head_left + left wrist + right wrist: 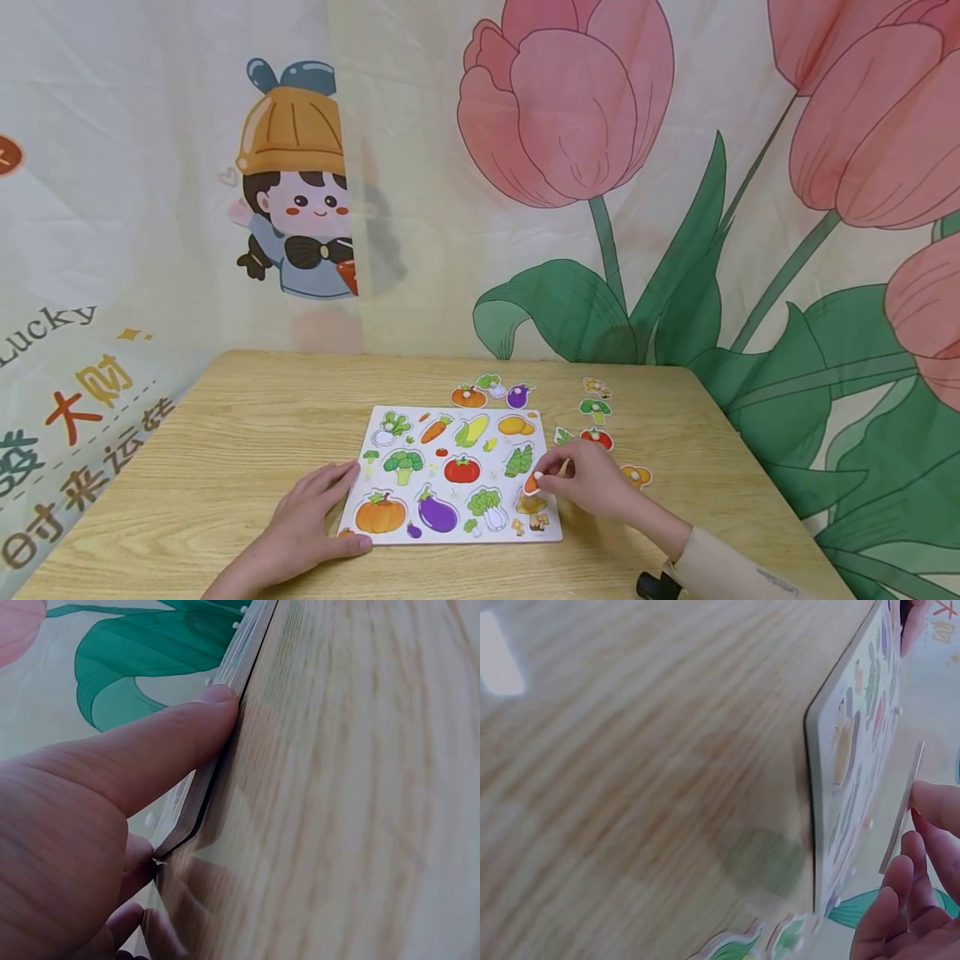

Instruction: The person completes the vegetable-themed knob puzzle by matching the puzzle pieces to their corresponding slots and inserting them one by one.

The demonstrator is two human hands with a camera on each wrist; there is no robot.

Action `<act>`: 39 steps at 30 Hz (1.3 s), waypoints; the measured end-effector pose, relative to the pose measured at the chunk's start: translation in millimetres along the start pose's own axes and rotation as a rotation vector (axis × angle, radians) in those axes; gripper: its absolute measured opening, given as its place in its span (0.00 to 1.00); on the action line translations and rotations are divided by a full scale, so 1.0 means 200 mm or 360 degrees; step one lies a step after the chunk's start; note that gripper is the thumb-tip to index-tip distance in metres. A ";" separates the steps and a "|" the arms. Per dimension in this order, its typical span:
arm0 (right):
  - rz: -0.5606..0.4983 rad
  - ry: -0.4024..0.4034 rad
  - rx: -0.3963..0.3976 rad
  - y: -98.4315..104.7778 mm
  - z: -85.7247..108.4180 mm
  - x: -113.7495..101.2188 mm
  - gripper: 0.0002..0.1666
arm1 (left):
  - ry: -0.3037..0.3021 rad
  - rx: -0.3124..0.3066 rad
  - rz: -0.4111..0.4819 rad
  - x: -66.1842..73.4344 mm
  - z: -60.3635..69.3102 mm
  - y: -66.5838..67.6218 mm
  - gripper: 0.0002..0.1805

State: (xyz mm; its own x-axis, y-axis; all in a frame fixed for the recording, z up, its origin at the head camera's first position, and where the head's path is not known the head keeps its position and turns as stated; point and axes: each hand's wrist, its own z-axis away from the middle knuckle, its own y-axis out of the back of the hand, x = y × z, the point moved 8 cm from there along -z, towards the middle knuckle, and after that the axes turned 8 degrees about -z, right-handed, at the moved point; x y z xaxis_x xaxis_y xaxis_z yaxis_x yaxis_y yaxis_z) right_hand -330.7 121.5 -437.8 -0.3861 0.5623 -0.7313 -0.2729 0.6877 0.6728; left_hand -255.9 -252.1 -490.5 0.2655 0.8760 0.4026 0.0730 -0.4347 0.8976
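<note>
A white puzzle board (420,454) printed with vegetables lies flat on the wooden table. My left hand (303,521) rests at the board's left side, its thumb on the near left corner; in the left wrist view the thumb of that hand (112,772) lies along the board's edge (196,796). Over the board's right part, my right hand (592,479) pinches a small orange piece (532,482) by its knob, above the mushroom picture. In the right wrist view the piece (904,806) stands edge-on in the right fingers (922,855), apart from the board (817,787).
Beyond the board lie pumpkin (468,397), cabbage (491,384) and eggplant (517,396) pieces. To its right are mushroom (596,387), broccoli (596,409), tomato (597,438) and yellow-orange (637,476) pieces. A black object (657,586) is near the right sleeve.
</note>
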 end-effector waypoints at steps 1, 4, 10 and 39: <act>-0.0007 0.0009 -0.0005 -0.01 -0.01 -0.01 0.04 | 0.0000 0.0003 -0.0003 0.00 0.00 0.00 0.58; -0.0013 0.0010 -0.0018 -0.03 -0.04 -0.02 0.03 | 0.0002 0.0006 -0.0012 0.00 0.00 0.00 0.57; -0.0028 -0.0023 -0.0045 -0.07 -0.11 -0.04 0.02 | -0.0008 0.0017 -0.0012 0.00 0.00 -0.01 0.57; 0.0003 -0.0023 0.0017 -0.18 -0.41 -0.12 0.01 | -0.0018 0.0039 -0.0025 0.00 0.00 0.00 0.58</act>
State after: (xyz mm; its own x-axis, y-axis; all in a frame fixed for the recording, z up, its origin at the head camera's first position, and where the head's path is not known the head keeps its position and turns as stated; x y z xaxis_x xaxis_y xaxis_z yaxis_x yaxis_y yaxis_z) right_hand -383.8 44.9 -436.0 -0.3737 0.5702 -0.7315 -0.2626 0.6914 0.6731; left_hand -256.0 -251.0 -490.6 0.2748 0.8803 0.3867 0.1005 -0.4262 0.8990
